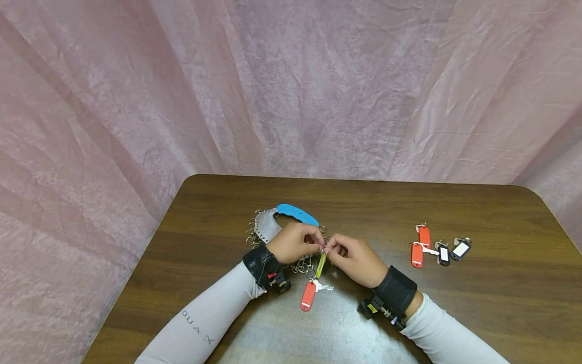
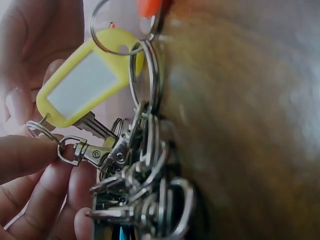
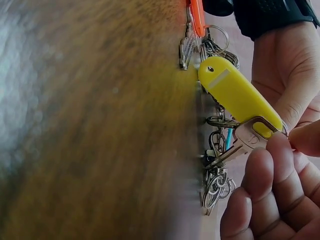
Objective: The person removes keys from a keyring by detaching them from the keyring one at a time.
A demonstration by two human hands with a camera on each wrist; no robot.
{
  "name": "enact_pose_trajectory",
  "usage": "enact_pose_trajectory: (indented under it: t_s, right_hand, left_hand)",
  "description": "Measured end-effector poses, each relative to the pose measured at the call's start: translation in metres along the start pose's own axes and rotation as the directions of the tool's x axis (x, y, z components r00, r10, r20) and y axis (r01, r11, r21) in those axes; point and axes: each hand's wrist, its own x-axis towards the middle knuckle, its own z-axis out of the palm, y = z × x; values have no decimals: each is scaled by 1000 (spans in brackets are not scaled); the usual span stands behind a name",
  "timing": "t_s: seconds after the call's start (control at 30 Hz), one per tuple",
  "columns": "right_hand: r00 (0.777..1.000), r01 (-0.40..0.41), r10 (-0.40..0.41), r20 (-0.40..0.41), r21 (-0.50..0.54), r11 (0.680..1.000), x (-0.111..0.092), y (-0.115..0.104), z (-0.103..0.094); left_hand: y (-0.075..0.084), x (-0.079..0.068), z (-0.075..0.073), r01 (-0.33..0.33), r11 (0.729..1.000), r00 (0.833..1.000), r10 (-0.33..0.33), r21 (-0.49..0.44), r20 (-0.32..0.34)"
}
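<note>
My left hand [image 1: 297, 242] and right hand [image 1: 359, 258] meet over the table, thumbs and fingertips pinching the small split ring [image 2: 37, 129] of a yellow key tag [image 2: 87, 82]. A silver key [image 3: 250, 137] hangs at that tag's ring end. Beside my left fingertips, a swivel clasp [image 2: 80, 150] sits close to the ring. Under the left hand lies a curved metal key holder [image 1: 265, 225] with a blue handle [image 1: 297, 213], edged with several rings and clasps. Just in front of my hands, a red key tag [image 1: 307, 297] with a key [image 1: 324, 286] lies on the table.
To the right on the brown wooden table [image 1: 500, 217] lie two red key tags [image 1: 424, 236], with a key [image 1: 429, 250] beside them, and two black-framed tags [image 1: 461, 249]. A pink curtain [image 1: 318, 91] hangs behind the far table edge.
</note>
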Motion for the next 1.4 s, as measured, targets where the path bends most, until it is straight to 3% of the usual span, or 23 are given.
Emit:
enact_pose_trajectory:
  t_s: [1.4]
  right_hand:
    - [1000, -25, 25, 3, -7, 1000, 0, 1, -1]
  left_hand:
    - [5, -2, 0, -96, 995, 995, 95, 20, 24]
